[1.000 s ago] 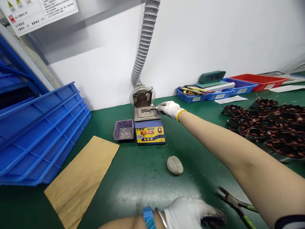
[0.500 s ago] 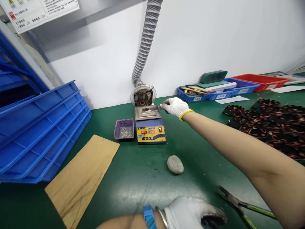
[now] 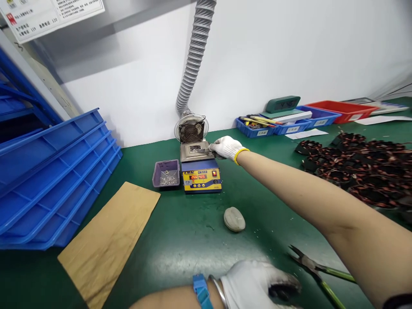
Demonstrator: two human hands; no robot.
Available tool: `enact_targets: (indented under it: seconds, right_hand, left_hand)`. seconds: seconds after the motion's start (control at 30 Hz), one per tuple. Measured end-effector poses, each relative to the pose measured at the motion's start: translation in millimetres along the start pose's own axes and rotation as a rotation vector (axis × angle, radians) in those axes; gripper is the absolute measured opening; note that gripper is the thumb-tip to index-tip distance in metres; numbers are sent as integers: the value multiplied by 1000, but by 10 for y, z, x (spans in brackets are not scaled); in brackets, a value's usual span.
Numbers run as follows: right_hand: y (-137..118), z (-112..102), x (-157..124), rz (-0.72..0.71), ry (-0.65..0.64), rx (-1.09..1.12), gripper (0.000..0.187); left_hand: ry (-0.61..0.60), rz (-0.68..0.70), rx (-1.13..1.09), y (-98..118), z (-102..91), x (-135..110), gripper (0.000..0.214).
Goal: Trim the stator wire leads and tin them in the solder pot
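Observation:
In a white knit glove with a yellow cuff, my right hand (image 3: 226, 148) reaches to the solder pot (image 3: 201, 180) and pinches a thin, flat metal scraper (image 3: 205, 150). The scraper's tip lies at the small square bath of shiny solder (image 3: 195, 149) on the pot's top plate. At the bottom edge, my left hand (image 3: 254, 283) rests low over the bench, gloved, its wrist in a blue strap and a metal bangle. Its fingers curl inward with dark-stained tips; what they hold, if anything, is hidden.
Left of the pot stands a purple tray (image 3: 155, 175) with silvery bits. Nearer lie a round grey sponge-like pad (image 3: 234, 219), green-handled cutters (image 3: 309, 262) and a cardboard sheet (image 3: 111, 240). Stacked blue crates (image 3: 61, 180) flank the left; wound copper coils (image 3: 350, 165) cover the right.
My right hand has shifted slightly left with the scraper across the pot's top. My left hand has hardly moved. The whole view has shifted a little.

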State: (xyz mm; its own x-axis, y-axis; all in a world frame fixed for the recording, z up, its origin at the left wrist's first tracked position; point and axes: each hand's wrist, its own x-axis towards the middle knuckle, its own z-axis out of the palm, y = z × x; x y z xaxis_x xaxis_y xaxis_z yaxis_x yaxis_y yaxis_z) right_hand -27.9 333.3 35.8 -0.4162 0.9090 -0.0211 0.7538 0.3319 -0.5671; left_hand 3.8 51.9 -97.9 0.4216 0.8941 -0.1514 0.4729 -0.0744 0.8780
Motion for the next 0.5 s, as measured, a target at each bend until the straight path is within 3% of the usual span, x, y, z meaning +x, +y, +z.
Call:
enact_targets:
  seconds: [0.5]
  right_hand:
    - [-36,46,-158,13,8,112,23]
  left_hand:
    - [16,18,12,93,-60,-41,44]
